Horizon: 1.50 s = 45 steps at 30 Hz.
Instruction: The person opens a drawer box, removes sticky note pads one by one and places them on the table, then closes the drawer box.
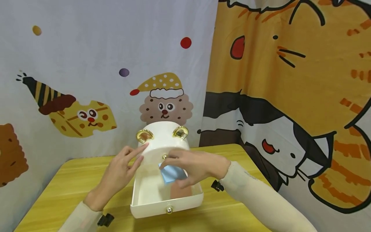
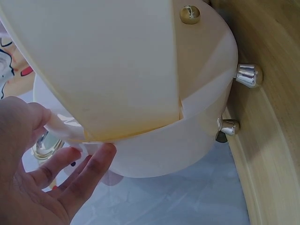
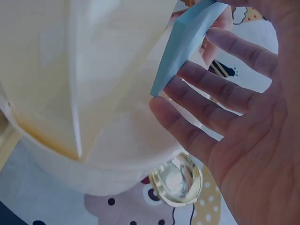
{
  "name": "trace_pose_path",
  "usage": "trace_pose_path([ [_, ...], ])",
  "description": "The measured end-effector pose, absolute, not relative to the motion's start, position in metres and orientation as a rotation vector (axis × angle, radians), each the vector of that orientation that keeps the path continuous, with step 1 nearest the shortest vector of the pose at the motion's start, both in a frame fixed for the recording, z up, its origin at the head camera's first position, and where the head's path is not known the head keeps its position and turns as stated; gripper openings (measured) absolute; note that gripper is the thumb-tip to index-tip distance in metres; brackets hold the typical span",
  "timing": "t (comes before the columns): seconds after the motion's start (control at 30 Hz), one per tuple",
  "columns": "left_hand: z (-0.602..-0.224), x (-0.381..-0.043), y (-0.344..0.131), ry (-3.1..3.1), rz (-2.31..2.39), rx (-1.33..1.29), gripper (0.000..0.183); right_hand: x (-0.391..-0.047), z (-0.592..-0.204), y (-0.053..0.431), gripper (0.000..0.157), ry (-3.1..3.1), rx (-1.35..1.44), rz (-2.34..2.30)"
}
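Observation:
A rounded white desktop box [image 1: 162, 135] with gold ring ears [image 1: 144, 136] stands on the table, its lower drawer [image 1: 150, 210] pulled out toward me. My right hand [image 1: 197, 164] is over the drawer, thumb and fingers holding a light blue pad, like a sticky-note pad [image 1: 171, 174]. In the right wrist view the pad [image 3: 183, 44] appears as a thin slab at the fingertips. My left hand [image 1: 123, 164] touches the box's left side with extended fingers; in the left wrist view its fingertips [image 2: 107, 152] rest against the white shell.
A brownish patch [image 1: 181, 190] shows in the drawer; I cannot tell what it is. A gold knob [image 1: 169, 210] sticks out of the drawer front. Behind the yellow wood-grain table [image 1: 75, 180] hang cartoon-printed curtains [image 1: 162, 38]. Short metallic feet [image 2: 248, 76] stand under the box.

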<state>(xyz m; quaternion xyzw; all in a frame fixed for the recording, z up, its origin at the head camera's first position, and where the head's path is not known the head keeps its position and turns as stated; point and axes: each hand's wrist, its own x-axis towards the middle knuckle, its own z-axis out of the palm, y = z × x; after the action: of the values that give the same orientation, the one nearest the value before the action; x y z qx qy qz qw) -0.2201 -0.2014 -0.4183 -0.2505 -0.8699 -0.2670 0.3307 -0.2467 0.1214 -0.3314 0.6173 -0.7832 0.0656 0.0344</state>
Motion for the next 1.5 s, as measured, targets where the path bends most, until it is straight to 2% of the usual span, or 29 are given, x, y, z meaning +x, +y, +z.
trace_pose_path([
  [0.43, -0.417, -0.219, -0.205, -2.261, -0.68, -0.656, 0.056, -0.25, -0.334, 0.146, 0.061, -2.539, 1.756, 0.254],
  [1.5, -0.419, -0.219, -0.202, -2.304, -0.721, -0.644, 0.054, -0.256, -0.334, 0.189, 0.058, -2.55, 1.62, 0.391],
])
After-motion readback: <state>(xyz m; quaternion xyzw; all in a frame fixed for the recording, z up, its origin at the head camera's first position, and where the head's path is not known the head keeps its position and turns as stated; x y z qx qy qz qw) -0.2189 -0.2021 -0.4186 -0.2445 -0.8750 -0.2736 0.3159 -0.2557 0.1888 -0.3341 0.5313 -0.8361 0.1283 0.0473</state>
